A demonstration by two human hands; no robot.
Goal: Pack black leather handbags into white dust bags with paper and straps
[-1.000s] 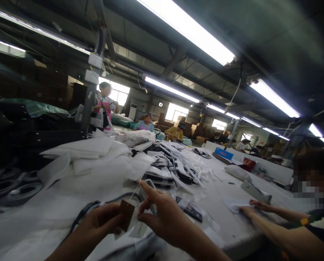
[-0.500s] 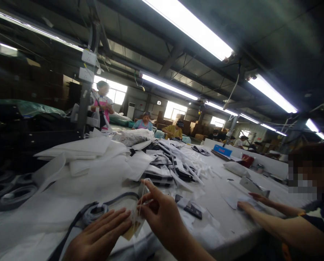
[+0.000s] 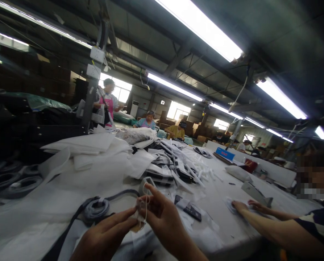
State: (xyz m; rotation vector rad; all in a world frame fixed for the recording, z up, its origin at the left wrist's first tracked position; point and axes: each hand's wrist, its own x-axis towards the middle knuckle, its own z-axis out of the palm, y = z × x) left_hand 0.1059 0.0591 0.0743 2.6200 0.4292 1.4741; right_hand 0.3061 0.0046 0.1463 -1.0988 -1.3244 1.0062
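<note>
Handling tan tag (image 3: 137,226), lower centre of the frame. Right hand (image 3: 164,215) pinches white string (image 3: 146,213); left hand (image 3: 104,230) touches the tag, grip hidden, cannot tell. Best: keep loop open, tag steady. Versus half a second ago: string curves more, left fingers less spread, less tag showing.

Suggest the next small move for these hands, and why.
Probably, draw the slack out of the white string with the right hand while the left hand steadies the tan tag: the string loops loosely at the right hand, and the tag sits low between both hands.
</note>
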